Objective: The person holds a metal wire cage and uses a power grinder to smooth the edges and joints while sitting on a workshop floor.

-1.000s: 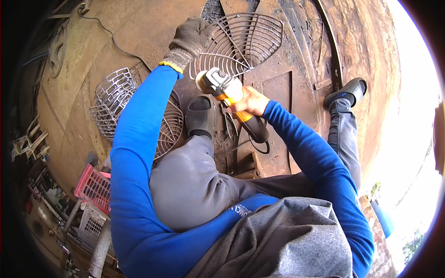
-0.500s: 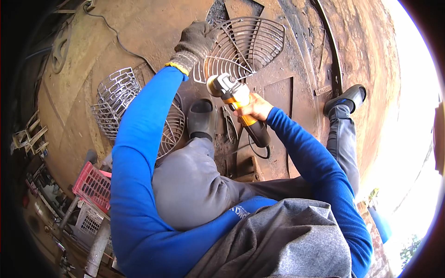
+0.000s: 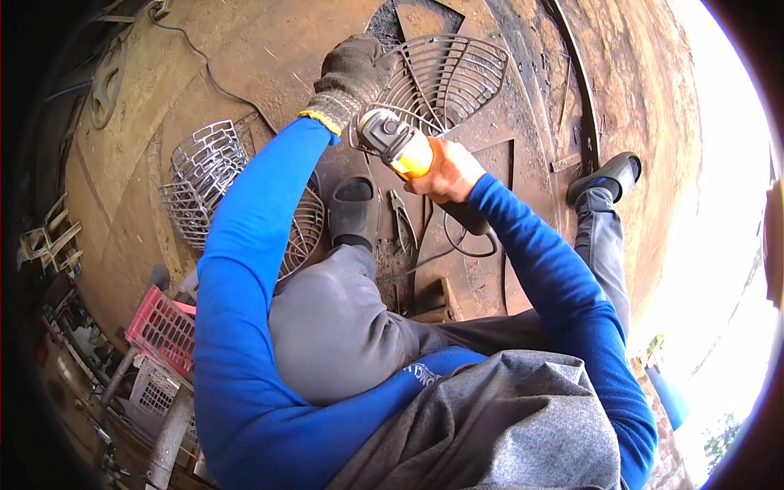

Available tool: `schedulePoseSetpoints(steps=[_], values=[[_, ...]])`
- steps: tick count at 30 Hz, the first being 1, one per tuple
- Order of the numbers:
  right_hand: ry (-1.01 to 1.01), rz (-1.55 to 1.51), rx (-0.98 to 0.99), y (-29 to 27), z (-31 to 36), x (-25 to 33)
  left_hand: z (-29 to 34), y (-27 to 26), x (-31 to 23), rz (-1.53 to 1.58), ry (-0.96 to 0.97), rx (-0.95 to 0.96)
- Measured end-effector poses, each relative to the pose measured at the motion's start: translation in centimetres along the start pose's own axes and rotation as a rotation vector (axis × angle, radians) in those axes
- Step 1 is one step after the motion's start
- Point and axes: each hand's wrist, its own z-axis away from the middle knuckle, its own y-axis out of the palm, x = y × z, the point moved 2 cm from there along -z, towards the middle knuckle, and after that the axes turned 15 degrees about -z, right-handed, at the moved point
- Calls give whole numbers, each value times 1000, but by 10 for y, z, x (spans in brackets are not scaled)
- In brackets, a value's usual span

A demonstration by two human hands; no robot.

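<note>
My left hand (image 3: 353,75), in a dark knitted glove with a yellow cuff edge, is closed on the left edge of a fan-shaped metal grille (image 3: 467,75). Curved bars and a few radial bars make up this grille, which is tilted above the floor. My bare right hand (image 3: 449,170) wraps round the body of a yellow-and-black angle grinder (image 3: 390,137). The grinder's head overlaps the grille's near left corner, just below my gloved hand. Its disc is mostly hidden, so I cannot tell whether it touches the bars.
Left of my left foot, other wire grilles (image 3: 208,159) lie on the brown floor. Pliers (image 3: 402,219) rest right of that foot. A black cable (image 3: 211,72) runs at upper left. A pink basket (image 3: 163,321) stands at lower left. A long metal strip (image 3: 591,106) lies at right.
My right hand has brought the grinder up and turned it, so its head now overlaps the grille's near left part. The grille and my left hand have shifted slightly right.
</note>
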Motion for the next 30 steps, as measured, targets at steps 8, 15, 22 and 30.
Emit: schedulePoseSetpoints(steps=[8, 15, 22, 30], values=[[43, -60, 29, -2, 2, 2, -1, 3, 2, -87, 20, -25], [22, -25, 75, -1, 3, -38, 5, -1, 9, 2, -6, -57], [117, -94, 92, 0, 5, -50, 5, 2, 10, -84, 33, -92], [57, -23, 40, 4, -7, -26, 8, 3, 6, -133, 16, -107]])
